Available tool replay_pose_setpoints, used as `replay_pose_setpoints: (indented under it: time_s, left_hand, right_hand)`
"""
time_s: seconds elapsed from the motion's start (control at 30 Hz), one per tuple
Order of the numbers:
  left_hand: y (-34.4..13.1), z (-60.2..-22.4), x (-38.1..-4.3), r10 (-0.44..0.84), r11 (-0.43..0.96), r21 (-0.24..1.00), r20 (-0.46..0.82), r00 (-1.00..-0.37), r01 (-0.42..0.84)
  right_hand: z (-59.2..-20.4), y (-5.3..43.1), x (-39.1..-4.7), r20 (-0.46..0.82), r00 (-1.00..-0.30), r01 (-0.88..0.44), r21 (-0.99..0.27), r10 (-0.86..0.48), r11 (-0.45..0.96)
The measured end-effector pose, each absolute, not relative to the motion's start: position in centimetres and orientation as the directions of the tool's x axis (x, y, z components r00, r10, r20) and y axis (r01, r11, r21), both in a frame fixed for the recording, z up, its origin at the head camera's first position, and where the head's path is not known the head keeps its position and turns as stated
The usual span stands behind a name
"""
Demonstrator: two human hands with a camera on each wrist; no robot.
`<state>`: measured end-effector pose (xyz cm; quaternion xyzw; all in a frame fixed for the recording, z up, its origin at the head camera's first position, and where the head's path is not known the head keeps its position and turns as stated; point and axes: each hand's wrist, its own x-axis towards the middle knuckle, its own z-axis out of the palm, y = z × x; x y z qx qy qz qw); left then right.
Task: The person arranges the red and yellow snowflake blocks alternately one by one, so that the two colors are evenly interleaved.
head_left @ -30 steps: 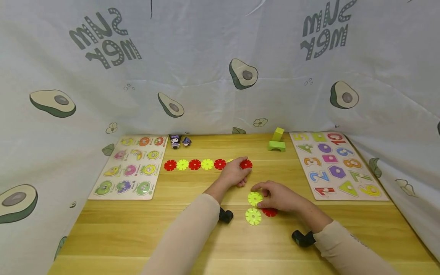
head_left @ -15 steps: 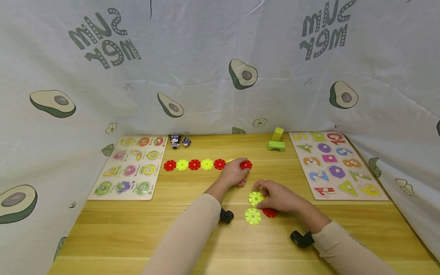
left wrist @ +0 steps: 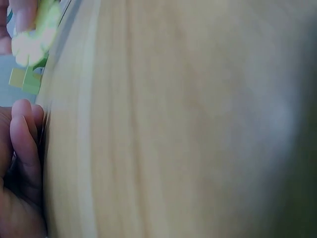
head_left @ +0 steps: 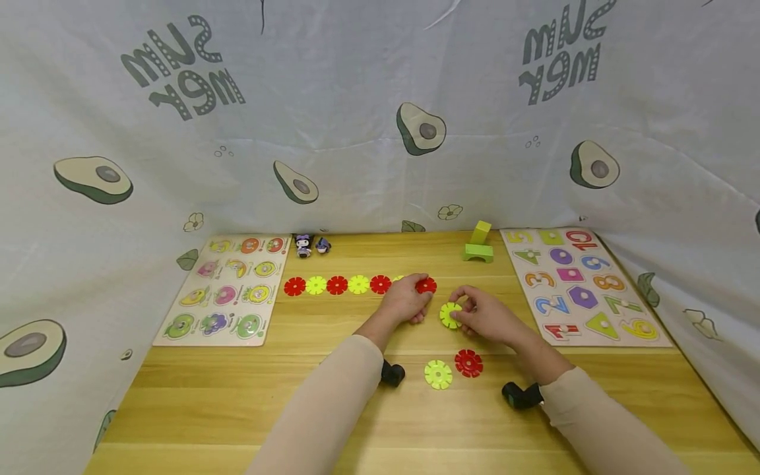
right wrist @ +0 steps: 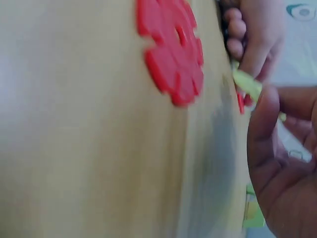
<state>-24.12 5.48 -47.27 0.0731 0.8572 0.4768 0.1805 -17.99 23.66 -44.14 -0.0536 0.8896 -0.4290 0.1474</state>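
Note:
Across the table runs a row of notched snowflake discs, alternately red and yellow. My left hand (head_left: 406,299) rests at the right end of this row, its thumb and index finger at the edges of the last red disc (head_left: 426,285). One yellow disc in the row is mostly hidden under that hand. My right hand (head_left: 485,316) pinches a yellow disc (head_left: 449,315) between thumb and fingers, raised above the table to the right of the left hand. Nearer to me lie a loose yellow disc (head_left: 438,375) and a loose red disc (head_left: 469,363).
A fruit puzzle board (head_left: 222,290) lies at the left, a number puzzle board (head_left: 584,287) at the right. Two small figurines (head_left: 303,245) and green blocks (head_left: 477,252) stand along the back. A printed cloth (head_left: 356,132) hangs behind the table.
My right hand has lifted the yellow disc from beside the loose discs and moved it away from me toward the row's end, uncovering the red disc. My left hand has stayed in place.

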Motion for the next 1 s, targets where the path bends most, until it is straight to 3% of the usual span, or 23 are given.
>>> replay_pose_setpoints:
  time_s: [0.2, 0.5, 1.0]
  left_hand:
    - [5.5, -47.3, -24.1, 0.288, 0.539, 0.840, -0.254, -0.923, -0.063]
    - [5.6, -47.2, -24.1, 0.284, 0.528, 0.847, -0.247, -0.927, -0.064]
    - [5.4, -47.2, -24.1, 0.302, 0.528, 0.849, -0.219, -0.928, -0.029]
  right_hand:
    - [-44.3, 24.2, -20.9, -0.236, -0.968, 0.109, -0.695, -0.082, 0.711]
    - [-44.2, 24.1, -24.2, -0.289, -0.957, 0.178, -0.665, -0.031, 0.725]
    - [-44.5, 23.8, -24.3, -0.254, -0.965, 0.121, -0.643, -0.062, 0.756]
